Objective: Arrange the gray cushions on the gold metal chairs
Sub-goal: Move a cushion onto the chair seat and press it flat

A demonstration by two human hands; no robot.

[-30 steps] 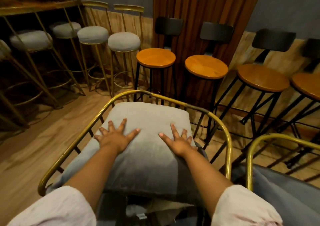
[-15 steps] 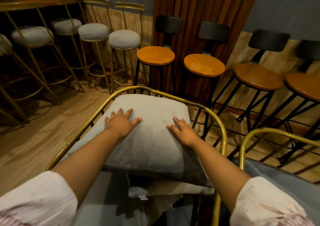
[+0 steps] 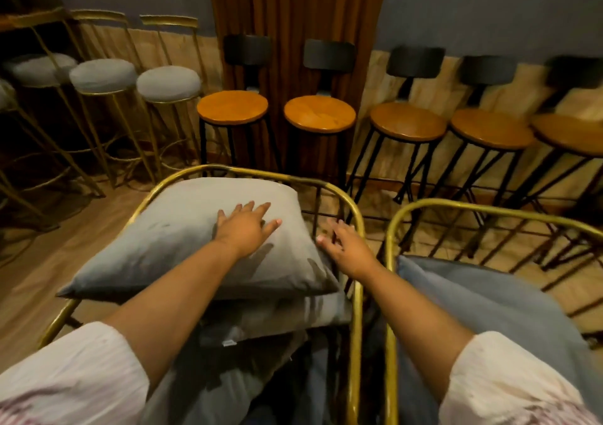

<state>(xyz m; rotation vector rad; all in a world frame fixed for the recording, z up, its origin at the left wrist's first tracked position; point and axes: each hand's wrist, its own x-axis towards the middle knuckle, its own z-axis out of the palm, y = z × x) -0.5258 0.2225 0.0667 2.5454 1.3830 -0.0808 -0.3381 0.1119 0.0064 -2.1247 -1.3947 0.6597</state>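
Note:
A gray cushion [image 3: 169, 238] lies on top of other cushions inside a gold metal chair [image 3: 357, 229] just in front of me. My left hand [image 3: 246, 225] rests flat on the cushion's right part, fingers spread. My right hand [image 3: 346, 245] hovers off the cushion's right edge, fingers apart, close to the chair's gold rail and holding nothing. A second gold metal chair [image 3: 391, 238] stands to the right with a blue-gray cushion [image 3: 483, 297] in it.
Three gold bar stools with gray round seats [image 3: 168, 83] line the left wall. Several black-legged stools with round wooden seats [image 3: 319, 113] stand along the far wall before a brown curtain [image 3: 293, 17]. Wooden floor [image 3: 36, 271] lies at left.
My view has swung right. My left hand slid to the cushion's right side, and my right hand came off the cushion toward the chair rail.

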